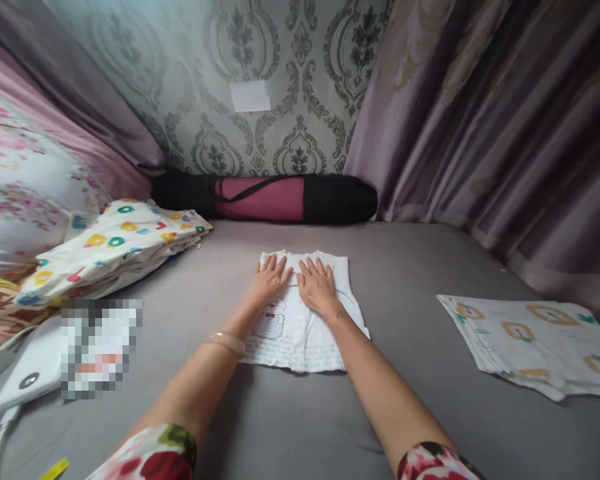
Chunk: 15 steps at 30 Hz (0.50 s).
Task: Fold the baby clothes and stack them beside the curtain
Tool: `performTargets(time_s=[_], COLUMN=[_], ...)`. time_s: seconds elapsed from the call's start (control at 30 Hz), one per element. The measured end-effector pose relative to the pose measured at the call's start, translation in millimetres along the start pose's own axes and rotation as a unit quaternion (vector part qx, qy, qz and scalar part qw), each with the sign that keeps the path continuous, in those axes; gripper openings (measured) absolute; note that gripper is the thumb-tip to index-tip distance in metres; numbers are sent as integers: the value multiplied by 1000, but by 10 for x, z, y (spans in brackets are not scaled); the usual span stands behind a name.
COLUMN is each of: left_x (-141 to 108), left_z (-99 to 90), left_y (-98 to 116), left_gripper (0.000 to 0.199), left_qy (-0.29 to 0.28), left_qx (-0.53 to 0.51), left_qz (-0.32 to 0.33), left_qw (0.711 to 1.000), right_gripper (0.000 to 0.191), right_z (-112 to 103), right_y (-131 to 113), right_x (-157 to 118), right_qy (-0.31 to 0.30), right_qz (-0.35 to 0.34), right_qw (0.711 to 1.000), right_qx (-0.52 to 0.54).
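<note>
A small white shirt [300, 340] with a printed picture and rows of lettering lies flat on the grey sheet. Its front placket runs down the middle, and the sides look folded in. My left hand [270, 280] rests palm down on the upper left part, fingers spread. On the upper right part lies my right hand [317, 285], also flat with fingers apart. Both hands press on the cloth without gripping it. Parts of the print are hidden under my left hand and forearm.
Folded cloth with colourful letters [125, 233] is piled at left, near a floral pillow [25, 180]. A white device with cables [30, 373] lies below it. Folded printed cloth [535, 340] sits at right. A black and pink long bag [265, 199] lies against the wall; curtains [460, 120] hang right.
</note>
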<state>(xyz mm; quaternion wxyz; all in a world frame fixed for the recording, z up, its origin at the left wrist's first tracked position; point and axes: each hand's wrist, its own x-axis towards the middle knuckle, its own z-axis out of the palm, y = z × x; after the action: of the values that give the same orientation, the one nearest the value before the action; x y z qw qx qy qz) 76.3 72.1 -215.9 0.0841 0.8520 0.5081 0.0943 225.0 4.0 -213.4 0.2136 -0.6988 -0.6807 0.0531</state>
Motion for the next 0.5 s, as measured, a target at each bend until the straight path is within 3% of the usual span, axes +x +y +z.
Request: performTargets(time_s=[0.1,0.3,0.5], left_x=[-16,21,45], left_z=[-58,44,67], left_y=[21,-42,-76], left_gripper=[62,79,79], left_qy=[-16,17,5], left_qx=[0,1,6], left_qz=[-2,-40,-37], left_qw=[1000,999,999], right_gripper=[54,60,61], right_z=[-11,67,108], right_y=[-23,-1,11], right_x=[-3,-1,7], right_qy=[8,46,33], right_qz=[12,65,76], right_qw=[1000,997,996], right_qx=[0,-11,-27])
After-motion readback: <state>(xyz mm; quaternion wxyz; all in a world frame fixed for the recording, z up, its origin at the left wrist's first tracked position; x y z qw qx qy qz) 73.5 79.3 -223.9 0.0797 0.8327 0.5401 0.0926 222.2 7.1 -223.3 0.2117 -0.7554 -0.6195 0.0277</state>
